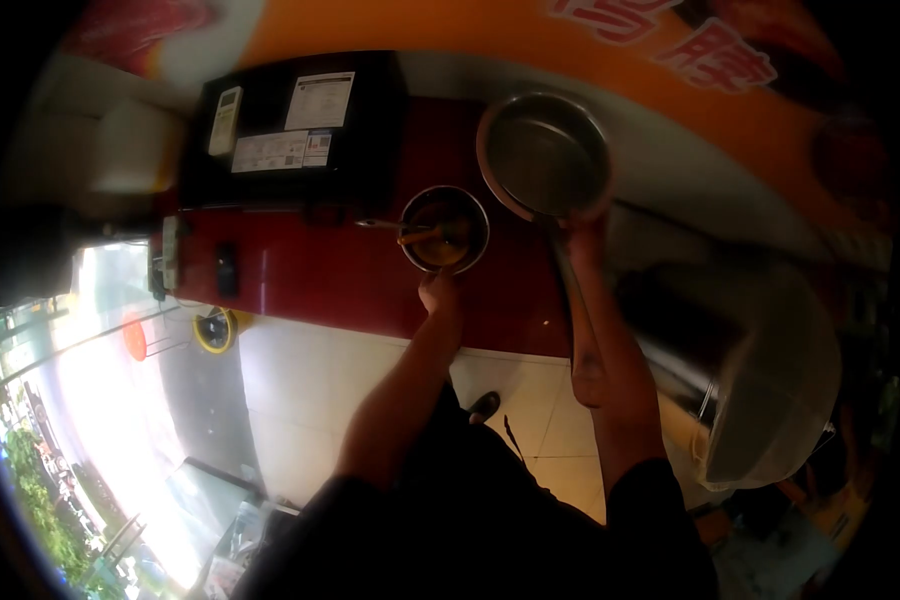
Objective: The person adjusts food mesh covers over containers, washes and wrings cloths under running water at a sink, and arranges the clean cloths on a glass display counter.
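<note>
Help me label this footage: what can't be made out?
All in the head view:
- left hand: finger positions, too blurred
- right hand: grip at the large pan, lost in shadow
- small pot: contents, too dark
- papers: print too small
- banner: cut off by top edge

The head camera is looking forward and steeply down from above the wearer's torso (pixel 460 520), facing the red table (pixel 320 285) at close range. The left hand (pixel 437 290) is appearing near the frame's centre, the right hand (pixel 582 230) towards two o'clock. The orange wall banner (pixel 470 35) is crossing the far side at twelve; the wide lens is curving the edges.
</note>
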Demonstrator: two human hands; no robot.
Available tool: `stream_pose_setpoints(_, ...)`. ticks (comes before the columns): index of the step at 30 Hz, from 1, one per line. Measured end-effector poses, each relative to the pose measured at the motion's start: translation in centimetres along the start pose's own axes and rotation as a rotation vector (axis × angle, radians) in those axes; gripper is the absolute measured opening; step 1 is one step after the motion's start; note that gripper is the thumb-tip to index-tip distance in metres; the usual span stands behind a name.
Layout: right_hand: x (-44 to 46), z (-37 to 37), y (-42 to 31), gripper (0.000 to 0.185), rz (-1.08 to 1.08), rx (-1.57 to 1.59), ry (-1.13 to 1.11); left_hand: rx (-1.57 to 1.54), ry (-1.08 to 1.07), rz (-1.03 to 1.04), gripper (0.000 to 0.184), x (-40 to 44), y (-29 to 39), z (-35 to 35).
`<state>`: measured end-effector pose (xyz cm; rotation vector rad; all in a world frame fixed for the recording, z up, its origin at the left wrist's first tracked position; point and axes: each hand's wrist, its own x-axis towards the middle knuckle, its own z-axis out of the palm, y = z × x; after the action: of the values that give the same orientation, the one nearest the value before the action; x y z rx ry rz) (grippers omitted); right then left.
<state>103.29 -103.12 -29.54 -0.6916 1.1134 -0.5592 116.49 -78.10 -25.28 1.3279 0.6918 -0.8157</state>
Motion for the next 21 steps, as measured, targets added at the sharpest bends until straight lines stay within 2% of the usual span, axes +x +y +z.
stream_pose_setpoints(2, -0.4, 0.4, -0.3, 0.031, -0.121, -0.119, 0.043, -0.001, 0.015, -0.008, 0.041, 0.4, -0.1, 1.6)
stream_pose_setpoints(4, -0.1, -0.4, -0.8, 0.021, -0.103, -0.093, 0.098, -0.188, 0.029, -0.027, 0.042, 1.3, 0.0, 3.6)
stream_pose_setpoints(6, 0.6, -3.6, -0.8, 0.015, -0.127, -0.266, 0.063, -0.170, 0.001, -0.030, 0.043, 2.9, -0.1, 5.2)
stream_pose_setpoints(10, -2.0, -6.8, -2.9, 0.010, -0.066, -0.187, 0.094, -0.269, 0.006, -0.002, 0.043, 4.8, 1.0, 9.9)
stream_pose_setpoints(13, -2.0, -8.7, -2.9, 0.009, -0.079, -0.148, 0.114, -0.269, -0.039, -0.095, 0.042, 9.1, 0.5, 12.3)
stream_pose_setpoints(15, -1.3, -9.9, -2.9, 0.010, -0.076, -0.131, 0.134, 1.273, -0.174, 0.440, 0.041, 16.3, -2.5, 12.8)
stream_pose_setpoints(16, -0.5, -10.8, -2.1, 0.012, -0.185, -0.318, 0.098, 1.278, -0.178, 0.440, 0.041, 15.7, -1.1, 14.2)
stream_pose_setpoints(18, 0.0, -11.0, -1.8, 0.014, -0.294, -0.502, 0.070, 1.715, -0.234, 0.392, 0.041, 12.9, 3.1, 17.1)
stream_pose_setpoints(19, 0.4, -9.8, -1.8, 0.016, -0.223, -0.372, 0.050, 1.717, -0.232, 0.388, 0.041, 13.7, 2.9, 17.2)
stream_pose_setpoints(21, -1.0, -6.0, -3.6, 0.018, -0.160, -0.235, 0.046, 1.630, -0.247, 0.702, 0.043, 15.5, 2.6, 17.1)
